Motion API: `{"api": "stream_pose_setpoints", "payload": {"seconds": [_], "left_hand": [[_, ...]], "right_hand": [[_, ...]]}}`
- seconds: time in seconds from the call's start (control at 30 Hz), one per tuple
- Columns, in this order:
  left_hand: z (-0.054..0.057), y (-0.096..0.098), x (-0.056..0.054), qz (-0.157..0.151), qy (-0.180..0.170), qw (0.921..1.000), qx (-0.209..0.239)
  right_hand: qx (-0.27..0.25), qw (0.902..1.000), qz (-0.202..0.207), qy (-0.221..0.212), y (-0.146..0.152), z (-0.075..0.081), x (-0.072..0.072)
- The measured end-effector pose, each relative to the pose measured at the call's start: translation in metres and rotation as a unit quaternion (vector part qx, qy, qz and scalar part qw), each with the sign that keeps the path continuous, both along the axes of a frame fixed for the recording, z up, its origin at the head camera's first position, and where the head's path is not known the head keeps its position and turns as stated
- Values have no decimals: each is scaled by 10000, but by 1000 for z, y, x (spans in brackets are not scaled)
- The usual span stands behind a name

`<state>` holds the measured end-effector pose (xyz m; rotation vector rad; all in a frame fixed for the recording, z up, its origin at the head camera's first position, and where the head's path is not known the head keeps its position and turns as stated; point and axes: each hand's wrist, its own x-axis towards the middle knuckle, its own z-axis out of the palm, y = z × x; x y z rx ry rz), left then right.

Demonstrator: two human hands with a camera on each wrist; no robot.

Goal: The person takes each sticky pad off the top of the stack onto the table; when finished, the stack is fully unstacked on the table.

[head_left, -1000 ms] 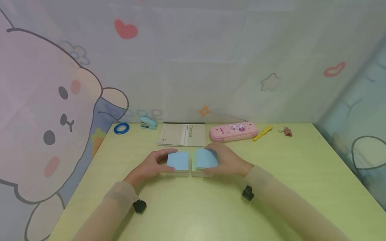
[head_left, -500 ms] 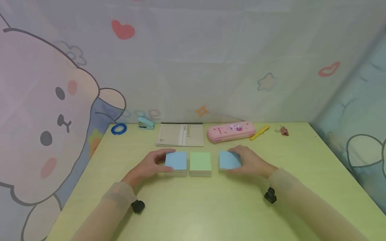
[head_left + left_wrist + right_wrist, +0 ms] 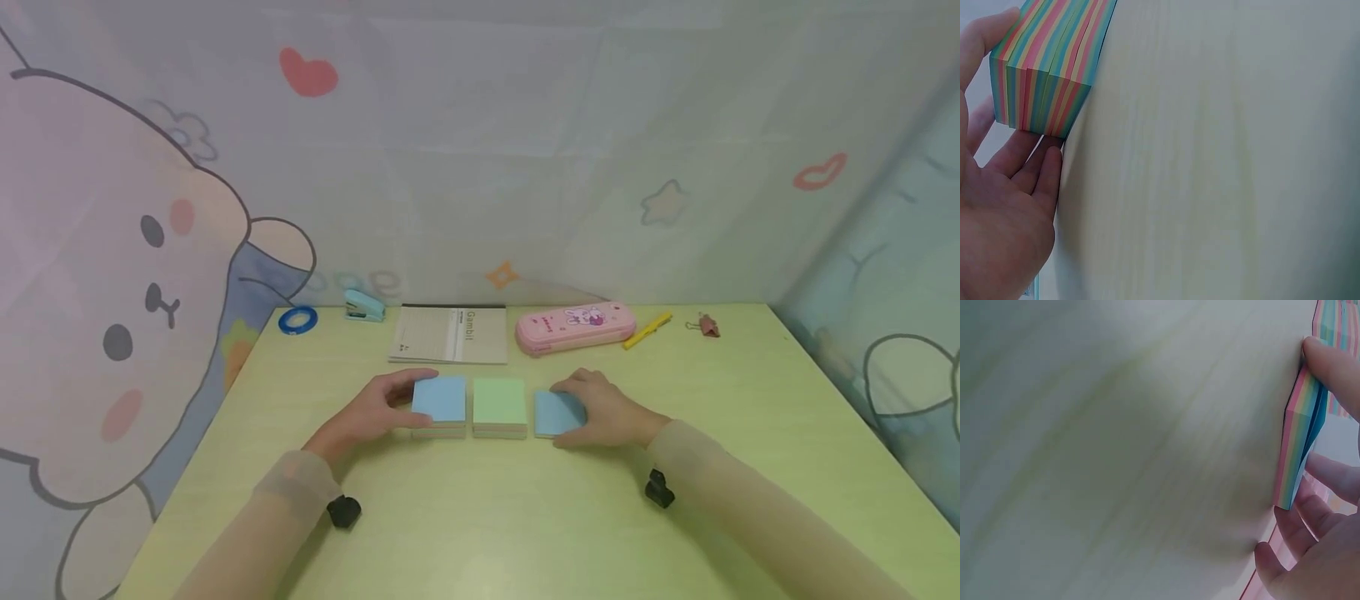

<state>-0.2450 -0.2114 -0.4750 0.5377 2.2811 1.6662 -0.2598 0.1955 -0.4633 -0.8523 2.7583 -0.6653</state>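
Three piles of sticky notes stand in a row on the table. My left hand (image 3: 375, 408) holds the blue-topped stack (image 3: 441, 398) by its near and far edges. In the left wrist view that stack (image 3: 1047, 72) shows striped sides of several pads pressed together. A green-topped stack (image 3: 499, 402) stands in the middle, untouched and a little apart from both neighbours. At the right, my right hand (image 3: 611, 414) grips a thinner blue-topped sticky note pad (image 3: 555, 414) between thumb and fingers. Its top sheets lift slightly from the rest of the pad (image 3: 1297, 444) in the right wrist view.
Along the back of the table lie a blue tape roll (image 3: 297, 320), a light blue stapler (image 3: 364, 306), a notebook (image 3: 448, 335), a pink pencil case (image 3: 576, 327), a yellow pen (image 3: 648, 331) and a binder clip (image 3: 705, 325). A printed curtain hangs behind.
My right hand has lifted the blue-topped pad off the middle stack, uncovering green, carried it right and lowered it to the table. The left hand stays on its stack.
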Motion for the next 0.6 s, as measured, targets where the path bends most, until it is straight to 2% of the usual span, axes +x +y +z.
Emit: {"api": "stream_pose_setpoints", "payload": {"seconds": [0.2,0.6], "left_hand": [[-2,0,-1,18,69,9999,-87],[-5,-1,-2,31,-37,10000,-15]], "right_hand": [[-35,10000,66,61,-5,0,-2],[-146,9994,216,217,-9,-3,-6]]}}
